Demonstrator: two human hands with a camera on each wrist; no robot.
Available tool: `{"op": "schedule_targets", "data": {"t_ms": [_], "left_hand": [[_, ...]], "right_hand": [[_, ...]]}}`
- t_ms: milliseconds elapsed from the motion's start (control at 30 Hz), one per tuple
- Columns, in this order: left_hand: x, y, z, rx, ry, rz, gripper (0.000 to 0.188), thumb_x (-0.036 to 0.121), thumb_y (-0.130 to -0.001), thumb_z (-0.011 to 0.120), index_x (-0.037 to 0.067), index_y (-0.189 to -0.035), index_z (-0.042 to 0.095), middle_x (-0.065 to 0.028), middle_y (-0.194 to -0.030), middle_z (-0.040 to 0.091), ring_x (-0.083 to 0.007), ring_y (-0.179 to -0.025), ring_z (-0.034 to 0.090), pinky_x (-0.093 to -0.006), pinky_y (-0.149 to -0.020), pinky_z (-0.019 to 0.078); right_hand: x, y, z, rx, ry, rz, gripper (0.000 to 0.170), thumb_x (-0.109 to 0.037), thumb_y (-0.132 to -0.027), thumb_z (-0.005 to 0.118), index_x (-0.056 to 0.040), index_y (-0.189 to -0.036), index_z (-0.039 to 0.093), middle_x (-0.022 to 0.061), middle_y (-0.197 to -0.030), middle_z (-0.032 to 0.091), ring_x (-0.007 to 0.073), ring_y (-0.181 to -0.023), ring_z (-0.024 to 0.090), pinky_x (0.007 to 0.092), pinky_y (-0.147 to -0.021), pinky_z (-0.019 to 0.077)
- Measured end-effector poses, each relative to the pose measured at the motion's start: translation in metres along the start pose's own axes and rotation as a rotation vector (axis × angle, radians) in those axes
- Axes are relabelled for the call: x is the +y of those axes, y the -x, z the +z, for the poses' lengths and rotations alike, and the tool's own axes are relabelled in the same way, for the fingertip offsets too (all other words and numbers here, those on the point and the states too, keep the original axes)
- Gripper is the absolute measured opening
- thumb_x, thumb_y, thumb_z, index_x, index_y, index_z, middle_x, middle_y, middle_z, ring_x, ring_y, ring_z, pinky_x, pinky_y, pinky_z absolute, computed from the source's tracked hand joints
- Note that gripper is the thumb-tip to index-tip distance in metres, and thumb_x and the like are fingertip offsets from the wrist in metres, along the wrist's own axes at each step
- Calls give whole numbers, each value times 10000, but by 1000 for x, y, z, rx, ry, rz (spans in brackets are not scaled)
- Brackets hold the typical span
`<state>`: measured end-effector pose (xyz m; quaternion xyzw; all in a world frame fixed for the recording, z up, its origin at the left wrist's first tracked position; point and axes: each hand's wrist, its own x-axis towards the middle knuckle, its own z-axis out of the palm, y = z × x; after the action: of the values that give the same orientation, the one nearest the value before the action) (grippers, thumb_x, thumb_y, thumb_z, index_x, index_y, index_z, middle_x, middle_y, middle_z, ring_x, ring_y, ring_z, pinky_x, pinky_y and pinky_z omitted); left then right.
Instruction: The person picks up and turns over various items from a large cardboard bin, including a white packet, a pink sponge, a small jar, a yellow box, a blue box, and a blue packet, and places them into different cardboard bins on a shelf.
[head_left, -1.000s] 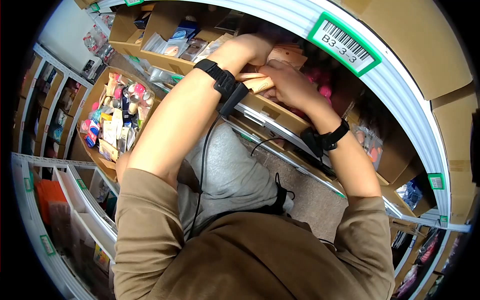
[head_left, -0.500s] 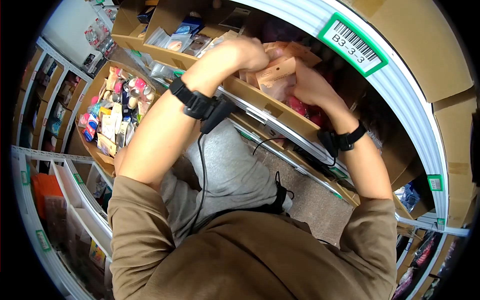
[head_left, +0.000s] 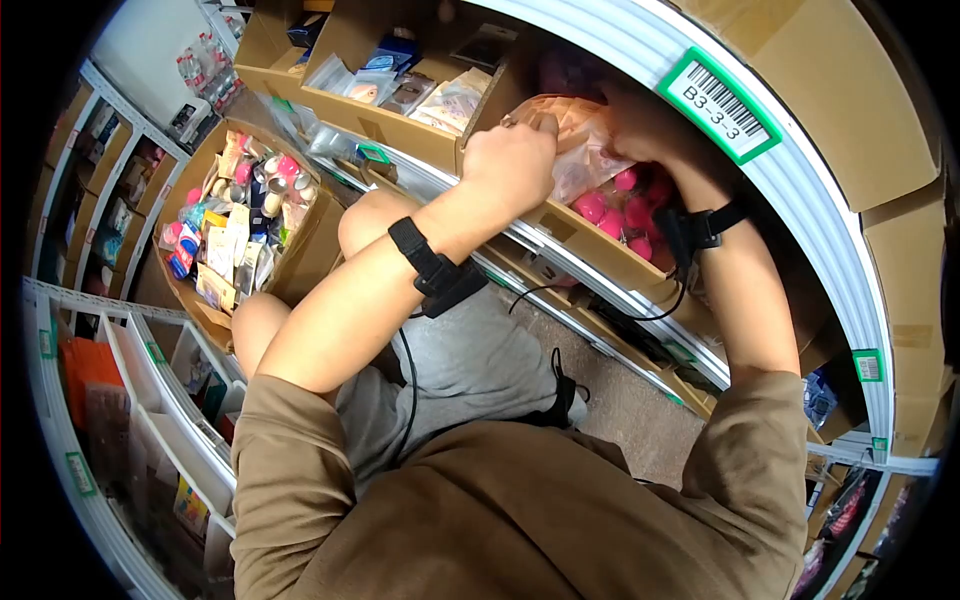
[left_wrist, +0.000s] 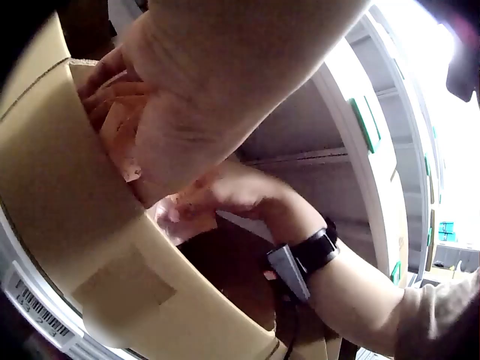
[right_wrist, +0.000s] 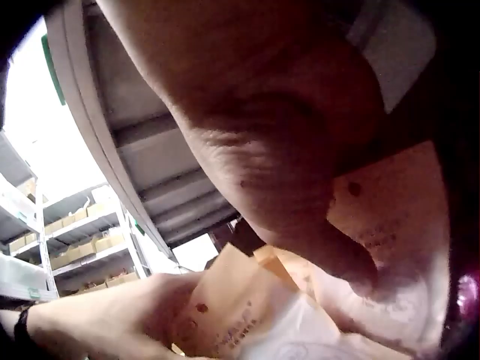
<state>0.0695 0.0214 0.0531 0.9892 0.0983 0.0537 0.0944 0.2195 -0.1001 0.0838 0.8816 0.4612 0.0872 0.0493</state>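
Note:
Both hands reach into a cardboard bin (head_left: 590,232) on the shelf, among peach-coloured packets (head_left: 575,112) with printed cards and clear fronts. My left hand (head_left: 512,165) curls its fingers over packets at the bin's left side; the left wrist view has its fingers around orange packets (left_wrist: 124,124). Deeper in the bin, my right hand (head_left: 632,122) is partly in shadow. In the right wrist view its thumb lies on the clear front of a packet (right_wrist: 401,217), pinching it. Pink round items (head_left: 625,208) lie below the packets at the front of the bin.
Left of this bin stands a cardboard compartment (head_left: 395,125) of bagged items. An open carton (head_left: 300,250) full of mixed packets and bottles sits at the left. The shelf beam with a B3-3-3 label (head_left: 718,105) crosses above the right forearm. Cables hang from the wrist cameras.
The right hand has moved deeper and up into the bin, pushing packets back and uncovering more pink items. The left hand has shifted toward the front of the bin, its wrist lower.

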Motion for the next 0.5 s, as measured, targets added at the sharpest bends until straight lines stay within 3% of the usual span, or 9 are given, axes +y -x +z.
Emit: {"op": "schedule_targets", "data": {"t_ms": [100,133,233,267,300,367,400,500], "left_hand": [[2,1,6,33,-1,-3,369,276,-813,676,60,-1096,578,-190,-906,707,-358,-852,704,-453,-723,568],[3,3,5,39,32,14,375,286,-815,678,61,-1097,575,-183,-893,708,-356,-838,705,-451,-711,569],[6,3,9,35,42,57,422,346,-817,693,56,-1096,565,-167,-862,710,-350,-806,709,-441,-678,572],[9,2,12,69,49,29,448,363,-806,710,53,-1094,564,-166,-862,710,-346,-806,709,-437,-672,571],[12,1,14,103,56,1,473,379,-795,726,49,-1093,563,-165,-862,711,-343,-806,710,-434,-666,571],[11,-4,21,138,52,3,480,383,-783,741,47,-1081,571,-162,-852,711,-341,-795,711,-431,-652,569],[9,-5,23,169,47,7,487,386,-771,756,46,-1070,578,-159,-842,711,-339,-785,711,-429,-637,567],[3,-8,28,240,34,25,454,356,-762,767,47,-1043,588,-155,-789,705,-341,-744,709,-429,-611,562]], "right_hand": [[-2,-3,6,39,-150,-96,691,17,-652,735,-39,-1313,538,240,-1252,580,372,-1137,581,417,-943,487],[0,-9,13,112,-121,-136,625,43,-623,734,-56,-1226,599,194,-1187,601,368,-1109,576,410,-930,484],[3,-26,16,72,-142,-257,501,26,-614,718,-72,-1101,652,148,-1091,604,344,-1073,570,403,-887,480],[1,-32,18,60,-303,-166,366,-21,-628,708,-76,-987,665,130,-1038,591,312,-1029,568,396,-831,472],[2,-36,22,62,-300,-169,366,-21,-628,708,-76,-987,665,130,-1038,591,312,-1029,568,396,-831,472],[8,-48,34,215,-217,-447,293,-38,-672,675,-52,-964,650,146,-1053,593,316,-997,569,392,-806,465],[2,-62,39,255,-83,-468,257,-26,-671,655,-37,-928,644,169,-1025,608,333,-936,579,394,-777,471],[11,-68,48,189,-67,-543,227,-43,-651,649,-26,-877,658,181,-909,645,361,-832,604,427,-713,486]]}}
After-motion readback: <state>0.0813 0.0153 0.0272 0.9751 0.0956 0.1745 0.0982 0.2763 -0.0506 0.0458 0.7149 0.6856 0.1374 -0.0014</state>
